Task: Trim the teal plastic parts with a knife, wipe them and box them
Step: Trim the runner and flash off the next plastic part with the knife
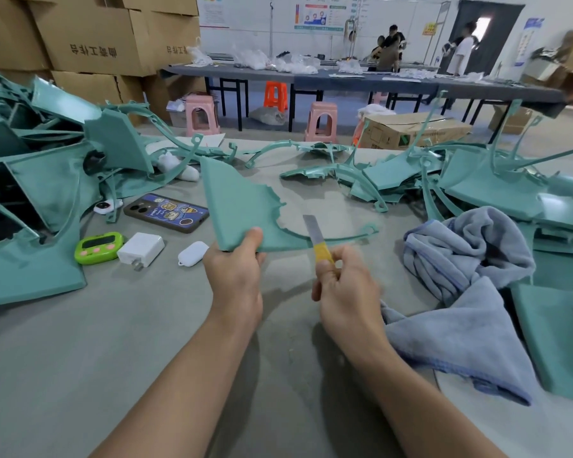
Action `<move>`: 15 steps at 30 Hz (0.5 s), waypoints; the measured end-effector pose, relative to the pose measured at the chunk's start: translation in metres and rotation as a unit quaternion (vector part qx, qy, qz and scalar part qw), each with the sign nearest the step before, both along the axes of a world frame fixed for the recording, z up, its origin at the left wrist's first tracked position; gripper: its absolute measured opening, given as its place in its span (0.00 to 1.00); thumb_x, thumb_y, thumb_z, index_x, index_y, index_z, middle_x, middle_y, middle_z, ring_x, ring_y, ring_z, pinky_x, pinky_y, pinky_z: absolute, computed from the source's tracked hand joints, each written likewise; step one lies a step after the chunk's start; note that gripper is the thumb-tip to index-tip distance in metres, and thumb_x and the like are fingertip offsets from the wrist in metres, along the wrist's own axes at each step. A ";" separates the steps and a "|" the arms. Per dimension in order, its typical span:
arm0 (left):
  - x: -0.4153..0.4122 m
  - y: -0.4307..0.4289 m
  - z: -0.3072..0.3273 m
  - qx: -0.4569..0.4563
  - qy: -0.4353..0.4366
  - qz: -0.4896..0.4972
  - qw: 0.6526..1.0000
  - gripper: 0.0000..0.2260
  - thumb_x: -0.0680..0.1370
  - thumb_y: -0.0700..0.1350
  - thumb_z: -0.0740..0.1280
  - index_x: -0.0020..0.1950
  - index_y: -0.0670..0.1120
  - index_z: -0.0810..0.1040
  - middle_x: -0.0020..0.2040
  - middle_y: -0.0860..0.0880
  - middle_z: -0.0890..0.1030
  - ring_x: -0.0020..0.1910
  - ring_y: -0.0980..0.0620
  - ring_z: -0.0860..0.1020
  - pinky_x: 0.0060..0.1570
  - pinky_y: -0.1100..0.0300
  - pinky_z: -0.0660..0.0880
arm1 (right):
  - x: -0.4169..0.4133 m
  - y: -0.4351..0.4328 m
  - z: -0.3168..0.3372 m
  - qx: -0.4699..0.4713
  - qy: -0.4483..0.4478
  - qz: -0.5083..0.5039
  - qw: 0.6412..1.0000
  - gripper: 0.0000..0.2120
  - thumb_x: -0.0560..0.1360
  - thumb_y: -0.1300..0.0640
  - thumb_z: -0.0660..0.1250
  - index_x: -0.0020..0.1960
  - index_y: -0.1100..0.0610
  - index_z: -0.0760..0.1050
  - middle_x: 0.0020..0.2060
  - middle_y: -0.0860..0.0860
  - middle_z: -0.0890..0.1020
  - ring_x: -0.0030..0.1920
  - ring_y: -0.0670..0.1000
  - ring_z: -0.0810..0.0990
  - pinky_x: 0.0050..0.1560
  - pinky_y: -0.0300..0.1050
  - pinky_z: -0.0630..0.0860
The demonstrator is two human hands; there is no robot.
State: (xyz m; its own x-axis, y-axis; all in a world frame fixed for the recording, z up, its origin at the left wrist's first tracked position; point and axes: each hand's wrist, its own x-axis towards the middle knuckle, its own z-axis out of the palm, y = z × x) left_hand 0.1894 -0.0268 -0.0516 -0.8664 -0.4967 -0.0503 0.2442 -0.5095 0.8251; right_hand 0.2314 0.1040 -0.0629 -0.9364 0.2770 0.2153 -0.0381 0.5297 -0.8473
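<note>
Jutting above left hand [234,276], teal part [235,206]

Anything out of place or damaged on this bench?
Personal items sit amid the work: a phone, white charger, white case and green timer lie beside the teal pile. The inner edge of the held teal part is ragged, likely untrimmed flash.

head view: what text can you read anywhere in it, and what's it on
"工作台", printed upside down after two characters I cannot make out: cardboard box
Too small or blurred to read: wall posters, yellow sign, phone case
</note>
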 end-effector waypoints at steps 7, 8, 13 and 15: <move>0.009 0.016 0.005 0.004 0.018 -0.026 0.999 0.22 0.77 0.31 0.69 0.33 0.57 0.87 0.36 0.55 0.86 0.37 0.58 0.85 0.36 0.64 0.79 | -0.009 -0.003 -0.008 -0.002 -0.003 -0.019 1.000 0.07 0.82 0.50 0.62 0.47 0.50 0.72 0.33 0.49 0.81 0.38 0.54 0.80 0.40 0.51 0.75; 0.010 0.017 0.007 0.003 0.018 -0.029 0.999 0.23 0.77 0.31 0.69 0.33 0.57 0.86 0.35 0.55 0.85 0.36 0.58 0.84 0.36 0.65 0.79 | -0.009 -0.003 -0.007 0.000 -0.001 -0.018 1.000 0.07 0.83 0.50 0.62 0.47 0.50 0.72 0.34 0.49 0.81 0.38 0.54 0.79 0.40 0.51 0.75; 0.010 0.008 0.006 0.036 -0.008 -0.017 0.999 0.12 0.76 0.30 0.68 0.41 0.45 0.84 0.41 0.53 0.87 0.41 0.55 0.85 0.39 0.61 0.81 | -0.012 0.014 0.000 0.078 -0.004 -0.095 0.992 0.07 0.83 0.52 0.60 0.47 0.50 0.71 0.34 0.45 0.74 0.36 0.51 0.72 0.36 0.49 0.63; 0.009 0.001 0.006 0.059 -0.010 -0.008 0.998 0.11 0.76 0.30 0.68 0.49 0.45 0.81 0.44 0.52 0.87 0.45 0.53 0.85 0.41 0.60 0.82 | -0.014 0.030 0.006 0.106 -0.012 -0.147 0.983 0.07 0.84 0.53 0.60 0.48 0.53 0.72 0.35 0.48 0.75 0.35 0.50 0.70 0.36 0.49 0.61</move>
State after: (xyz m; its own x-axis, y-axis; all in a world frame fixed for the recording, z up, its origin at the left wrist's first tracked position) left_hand 0.1987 -0.0262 -0.0452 -0.8720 -0.4732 -0.1253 0.2197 -0.6069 0.7638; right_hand 0.2176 0.1340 -0.0567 -0.8284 0.4871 0.2764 0.1607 0.6794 -0.7159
